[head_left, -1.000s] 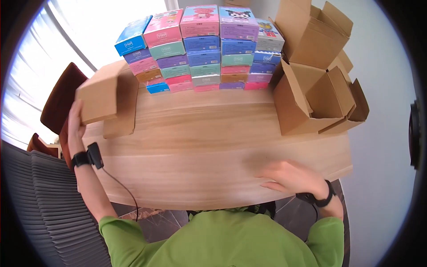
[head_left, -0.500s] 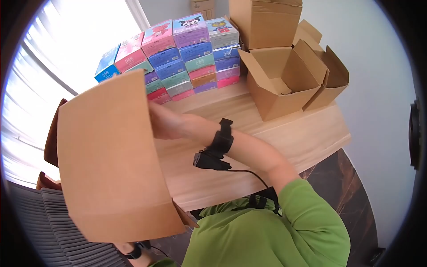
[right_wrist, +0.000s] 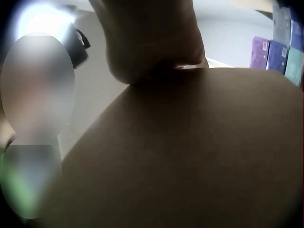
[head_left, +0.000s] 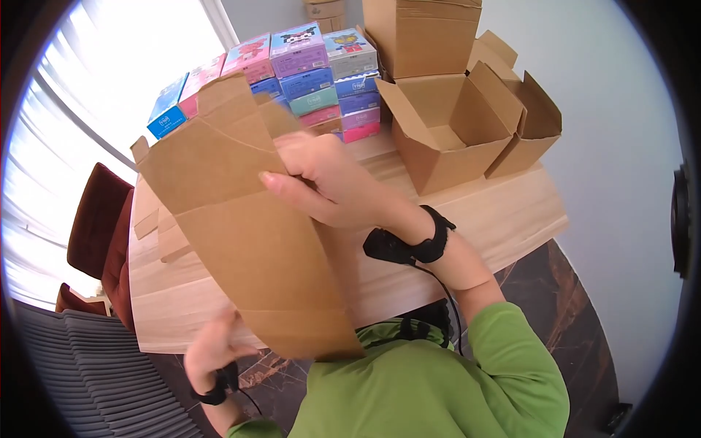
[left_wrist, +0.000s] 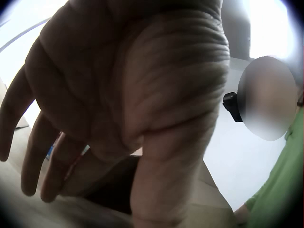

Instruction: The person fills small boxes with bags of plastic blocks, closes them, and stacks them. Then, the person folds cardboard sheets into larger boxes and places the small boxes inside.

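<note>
A folded-flat brown cardboard box (head_left: 248, 219) stands tilted over the table's near left part. The right hand (head_left: 328, 175) grips its upper right edge, thumb on the near face. In the right wrist view the cardboard (right_wrist: 190, 152) fills the lower part, under the right hand (right_wrist: 152, 38). The left hand (head_left: 212, 347) is beside the cardboard's lower left edge, apart from it, at the table's near edge. In the left wrist view the left hand (left_wrist: 118, 80) has its fingers extended and holds nothing.
Colourful boxes (head_left: 299, 55) are stacked at the back. Two open cartons (head_left: 453, 139) stand at the right, with another carton (head_left: 423, 36) behind. More cardboard (head_left: 171, 237) lies at the table's left. A red-brown chair (head_left: 98, 219) stands beyond the left edge.
The right hand has reached left and taken hold of the cardboard, which has swung from the left to in front of the body and turned. The left hand has come down and off it.
</note>
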A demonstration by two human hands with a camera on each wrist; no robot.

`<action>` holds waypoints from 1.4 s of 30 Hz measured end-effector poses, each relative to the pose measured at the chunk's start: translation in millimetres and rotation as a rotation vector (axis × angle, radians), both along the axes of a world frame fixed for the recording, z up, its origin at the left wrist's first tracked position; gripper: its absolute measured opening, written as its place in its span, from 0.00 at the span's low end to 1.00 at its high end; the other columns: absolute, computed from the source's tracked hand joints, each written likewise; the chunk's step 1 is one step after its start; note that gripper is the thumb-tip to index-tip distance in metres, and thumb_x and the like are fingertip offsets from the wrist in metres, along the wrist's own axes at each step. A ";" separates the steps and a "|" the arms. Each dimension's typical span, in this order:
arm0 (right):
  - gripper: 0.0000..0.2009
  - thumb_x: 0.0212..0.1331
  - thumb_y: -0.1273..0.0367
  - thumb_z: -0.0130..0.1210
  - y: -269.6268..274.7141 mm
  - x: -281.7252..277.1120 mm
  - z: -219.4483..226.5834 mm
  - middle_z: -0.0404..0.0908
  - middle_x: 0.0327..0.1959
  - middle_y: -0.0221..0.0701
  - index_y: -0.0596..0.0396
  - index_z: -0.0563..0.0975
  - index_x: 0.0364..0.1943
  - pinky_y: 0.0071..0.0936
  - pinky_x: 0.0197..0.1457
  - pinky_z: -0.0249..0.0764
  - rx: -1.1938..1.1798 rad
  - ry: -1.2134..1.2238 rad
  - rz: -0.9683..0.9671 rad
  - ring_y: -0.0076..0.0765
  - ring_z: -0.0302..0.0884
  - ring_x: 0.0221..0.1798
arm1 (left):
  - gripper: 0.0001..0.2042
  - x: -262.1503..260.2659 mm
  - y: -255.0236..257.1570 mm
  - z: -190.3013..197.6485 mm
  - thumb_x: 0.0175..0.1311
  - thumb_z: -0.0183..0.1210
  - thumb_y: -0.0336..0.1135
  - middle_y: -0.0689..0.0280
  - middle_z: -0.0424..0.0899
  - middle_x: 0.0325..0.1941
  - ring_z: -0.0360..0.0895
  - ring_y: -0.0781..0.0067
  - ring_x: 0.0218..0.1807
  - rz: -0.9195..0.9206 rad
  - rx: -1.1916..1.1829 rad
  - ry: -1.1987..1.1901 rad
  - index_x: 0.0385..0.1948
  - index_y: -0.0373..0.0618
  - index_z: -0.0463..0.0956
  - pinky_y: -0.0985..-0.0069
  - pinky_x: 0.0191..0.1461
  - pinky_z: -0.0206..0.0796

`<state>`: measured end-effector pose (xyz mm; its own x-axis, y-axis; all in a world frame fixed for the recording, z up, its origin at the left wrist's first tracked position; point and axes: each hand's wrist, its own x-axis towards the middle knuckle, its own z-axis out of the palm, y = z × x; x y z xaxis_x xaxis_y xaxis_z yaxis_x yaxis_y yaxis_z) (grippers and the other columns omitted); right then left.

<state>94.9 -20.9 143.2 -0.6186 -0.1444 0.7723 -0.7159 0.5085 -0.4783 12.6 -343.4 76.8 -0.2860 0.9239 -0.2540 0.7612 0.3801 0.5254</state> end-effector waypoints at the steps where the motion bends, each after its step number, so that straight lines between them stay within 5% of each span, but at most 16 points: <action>1: 0.08 0.53 0.66 0.54 -5.1 1.6 -1.9 0.68 0.23 0.26 0.52 0.71 0.22 0.33 0.42 0.64 0.047 0.134 -0.094 0.26 0.68 0.31 | 0.42 -2.9 2.9 9.5 0.37 0.70 0.39 0.56 0.68 0.55 0.66 0.62 0.56 0.162 0.158 0.047 0.57 0.37 0.57 0.68 0.57 0.57; 4: 0.09 0.49 0.66 0.55 -12.7 5.9 -10.1 0.64 0.19 0.24 0.50 0.68 0.20 0.31 0.44 0.62 0.188 0.407 -0.221 0.28 0.66 0.29 | 0.50 -3.1 25.8 58.3 0.32 0.72 0.47 0.57 0.62 0.61 0.57 0.62 0.64 0.379 0.492 -0.056 0.60 0.38 0.51 0.65 0.61 0.52; 7: 0.09 0.47 0.66 0.56 -18.9 19.1 -19.8 0.63 0.19 0.22 0.48 0.67 0.20 0.32 0.44 0.59 0.287 0.477 -0.232 0.26 0.65 0.30 | 0.48 -4.6 56.9 56.7 0.33 0.70 0.51 0.56 0.61 0.60 0.57 0.60 0.64 0.227 0.849 -0.102 0.58 0.36 0.55 0.62 0.64 0.48; 8: 0.09 0.47 0.66 0.56 -20.2 24.0 -23.3 0.63 0.19 0.22 0.48 0.67 0.20 0.32 0.44 0.58 0.304 0.490 -0.248 0.26 0.65 0.30 | 0.36 -4.0 68.7 54.2 0.46 0.64 0.49 0.54 0.69 0.54 0.61 0.60 0.60 0.173 0.925 -0.115 0.53 0.34 0.61 0.60 0.65 0.44; 10: 0.09 0.46 0.67 0.56 -19.3 34.3 -34.0 0.62 0.20 0.21 0.47 0.66 0.20 0.33 0.43 0.56 0.304 0.492 -0.327 0.25 0.65 0.31 | 0.26 -16.2 69.7 31.1 0.53 0.58 0.45 0.57 0.75 0.44 0.65 0.61 0.55 0.268 0.886 -0.169 0.48 0.36 0.65 0.58 0.67 0.42; 13: 0.09 0.44 0.68 0.57 -16.5 54.7 -43.9 0.63 0.21 0.21 0.47 0.67 0.21 0.33 0.41 0.54 0.301 0.374 -0.437 0.27 0.65 0.32 | 0.14 -10.8 82.0 14.8 0.63 0.47 0.37 0.63 0.77 0.24 0.74 0.69 0.39 0.271 0.918 0.107 0.43 0.35 0.67 0.70 0.53 0.59; 15: 0.10 0.41 0.71 0.59 -9.8 62.5 -51.6 0.64 0.23 0.22 0.47 0.68 0.23 0.32 0.40 0.53 0.259 0.269 -0.495 0.28 0.65 0.33 | 0.15 -1.2 86.0 5.7 0.63 0.47 0.37 0.64 0.75 0.22 0.75 0.71 0.33 0.498 0.880 0.015 0.44 0.34 0.66 0.77 0.41 0.65; 16: 0.10 0.39 0.72 0.59 -9.3 62.3 -55.0 0.65 0.23 0.23 0.48 0.68 0.24 0.32 0.39 0.53 0.143 0.213 -0.506 0.29 0.65 0.33 | 0.15 0.1 90.7 8.1 0.62 0.48 0.34 0.61 0.77 0.23 0.76 0.69 0.26 0.436 0.890 0.148 0.46 0.32 0.65 0.81 0.27 0.61; 19: 0.19 0.37 0.73 0.61 5.5 55.1 -79.6 0.66 0.36 0.33 0.52 0.66 0.35 0.34 0.47 0.57 -0.015 0.164 -0.580 0.37 0.64 0.41 | 0.16 20.7 109.3 26.6 0.59 0.51 0.32 0.57 0.79 0.25 0.78 0.65 0.26 0.473 0.814 0.106 0.47 0.34 0.65 0.78 0.29 0.63; 20: 0.21 0.38 0.73 0.61 2.7 42.9 -87.6 0.64 0.40 0.36 0.53 0.65 0.38 0.35 0.50 0.57 -0.116 0.287 -0.676 0.38 0.63 0.44 | 0.16 26.0 112.4 41.4 0.57 0.54 0.30 0.54 0.79 0.26 0.79 0.63 0.26 0.449 0.605 0.167 0.46 0.34 0.66 0.77 0.28 0.64; 23: 0.31 0.45 0.70 0.59 5.1 61.9 -67.1 0.53 0.55 0.48 0.61 0.53 0.52 0.37 0.62 0.51 -0.269 0.129 -0.655 0.44 0.54 0.59 | 0.15 25.0 121.7 45.8 0.55 0.55 0.30 0.54 0.79 0.25 0.79 0.61 0.27 0.416 0.581 0.000 0.44 0.35 0.68 0.76 0.28 0.64; 29: 0.33 0.57 0.72 0.46 12.6 60.6 -62.6 0.48 0.62 0.50 0.61 0.40 0.62 0.36 0.67 0.44 -0.626 -0.321 -0.277 0.46 0.47 0.66 | 0.22 25.5 131.6 59.3 0.50 0.61 0.36 0.55 0.76 0.19 0.75 0.57 0.21 0.413 0.294 0.232 0.45 0.35 0.68 0.73 0.26 0.63; 32: 0.29 0.55 0.76 0.40 13.7 67.4 -50.6 0.52 0.61 0.49 0.62 0.44 0.62 0.34 0.66 0.46 -0.461 -0.322 -0.271 0.47 0.50 0.65 | 0.27 30.4 142.9 75.3 0.45 0.64 0.40 0.56 0.76 0.21 0.73 0.57 0.22 0.499 0.137 0.326 0.48 0.40 0.69 0.69 0.27 0.63; 35: 0.28 0.52 0.78 0.37 10.0 63.7 -45.2 0.55 0.60 0.49 0.64 0.48 0.62 0.32 0.65 0.47 -0.420 -0.311 -0.367 0.48 0.51 0.65 | 0.30 42.4 151.5 86.0 0.38 0.67 0.39 0.55 0.76 0.41 0.75 0.57 0.37 0.508 0.049 0.482 0.50 0.49 0.70 0.66 0.35 0.64; 38: 0.29 0.50 0.79 0.35 7.1 63.6 -40.1 0.54 0.61 0.51 0.66 0.47 0.61 0.34 0.66 0.47 -0.389 -0.287 -0.399 0.50 0.50 0.65 | 0.31 39.2 154.6 86.6 0.32 0.68 0.37 0.58 0.60 0.61 0.64 0.55 0.56 0.356 0.328 0.933 0.49 0.55 0.73 0.64 0.51 0.62; 42: 0.31 0.47 0.82 0.34 6.7 57.5 -50.1 0.48 0.62 0.55 0.70 0.44 0.61 0.36 0.67 0.43 -0.311 -0.378 -0.462 0.54 0.45 0.66 | 0.34 6.2 166.4 91.1 0.30 0.69 0.32 0.59 0.50 0.65 0.50 0.54 0.65 0.157 0.150 0.778 0.50 0.52 0.71 0.65 0.66 0.50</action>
<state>152.4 -14.3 93.1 -0.7996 0.3942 0.4531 -0.2125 0.5199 -0.8274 18.8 -177.0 168.0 -0.4591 0.8668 0.1948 0.8735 0.4804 -0.0787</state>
